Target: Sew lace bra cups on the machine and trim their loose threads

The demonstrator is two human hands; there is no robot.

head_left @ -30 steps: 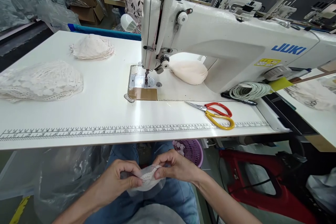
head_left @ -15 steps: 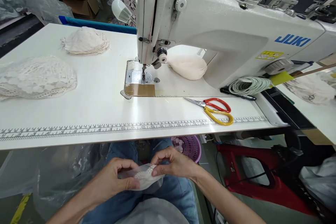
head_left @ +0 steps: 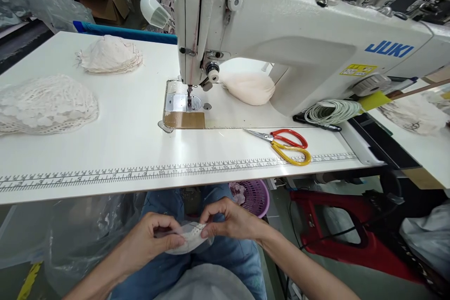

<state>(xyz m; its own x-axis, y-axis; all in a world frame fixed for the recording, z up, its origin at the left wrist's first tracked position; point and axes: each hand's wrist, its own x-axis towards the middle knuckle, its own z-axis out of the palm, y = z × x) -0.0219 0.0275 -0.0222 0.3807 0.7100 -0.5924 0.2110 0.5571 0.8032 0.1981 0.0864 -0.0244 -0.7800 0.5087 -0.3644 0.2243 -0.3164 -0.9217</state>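
Note:
Over my lap, below the table edge, both hands hold a small white lace-and-mesh fabric piece [head_left: 191, 240]. My left hand [head_left: 154, 236] pinches its left end between thumb and fingers. At the right end, my right hand [head_left: 221, 219] is closed on the lace edge with thumb and forefinger. The sheer mesh spreads between and below the fingers; its far side is hidden. Ahead on the white table stands a sewing machine [head_left: 302, 42], its presser foot [head_left: 189, 98] with no fabric under it. A cream fabric stack [head_left: 249, 88] lies beneath the machine's arm.
Scissors [head_left: 281, 144] with red and yellow handles lie near the printed ruler [head_left: 176, 171]. Two lace stacks, one nearer [head_left: 45, 105] and one farther [head_left: 109, 55], sit at left. A coil of cord [head_left: 330, 112] rests by the machine base. Below are a purple basket [head_left: 258, 197] and a red stool [head_left: 351, 234].
The fabric piece has tilted and shifted slightly left with my hands, its mesh now more folded. Both hands keep their pinch. The whole view has shifted slightly.

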